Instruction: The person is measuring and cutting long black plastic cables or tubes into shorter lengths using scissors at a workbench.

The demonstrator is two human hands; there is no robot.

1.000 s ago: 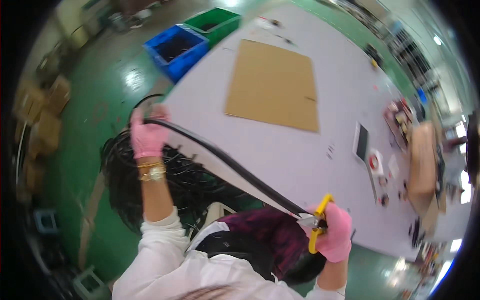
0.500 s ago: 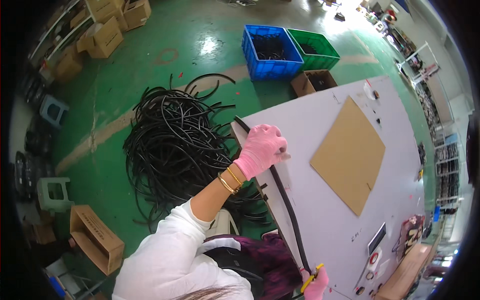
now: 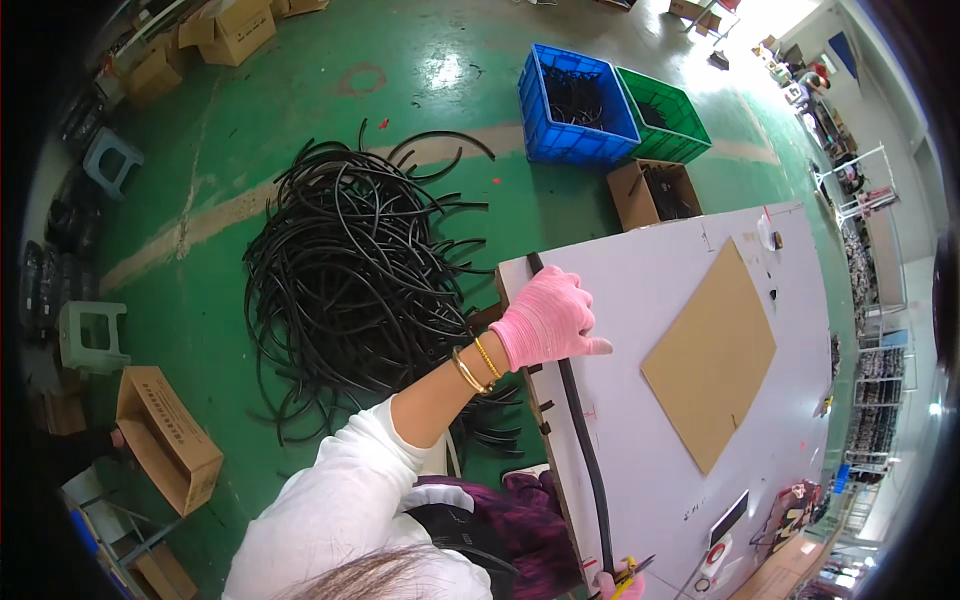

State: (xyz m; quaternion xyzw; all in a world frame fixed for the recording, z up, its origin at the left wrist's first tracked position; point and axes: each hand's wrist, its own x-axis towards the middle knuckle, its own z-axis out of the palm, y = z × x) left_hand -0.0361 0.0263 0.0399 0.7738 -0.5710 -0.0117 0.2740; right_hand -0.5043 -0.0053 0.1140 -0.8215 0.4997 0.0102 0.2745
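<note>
A long black rubber-like strip (image 3: pixel 588 450) lies along the left edge of the white table (image 3: pixel 660 260). My left hand (image 3: pixel 548 318), in a pink glove, is over its far part, fingers curled down around it and thumb sticking out to the right. A short end of the strip shows beyond the knuckles. At the bottom edge of the view, my right hand (image 3: pixel 628 588), also pink-gloved, grips yellow-handled scissors (image 3: pixel 624 578) with dark tips pointing right. The strip's near end runs down to this hand, partly cut off by the frame.
A large tangle of black strips (image 3: pixel 350 260) covers the green floor left of the table. Blue (image 3: pixel 580 140) and green (image 3: pixel 680 145) crates and a carton (image 3: pixel 630 200) stand past its far edge. A brown cardboard sheet (image 3: pixel 710 355) lies on the tabletop; an open box (image 3: pixel 170 440) sits lower left.
The whole view has shifted. My left hand has turned a little, its thumb now stretched out. The scissors in my right hand have turned, so their tips now show pointing right.
</note>
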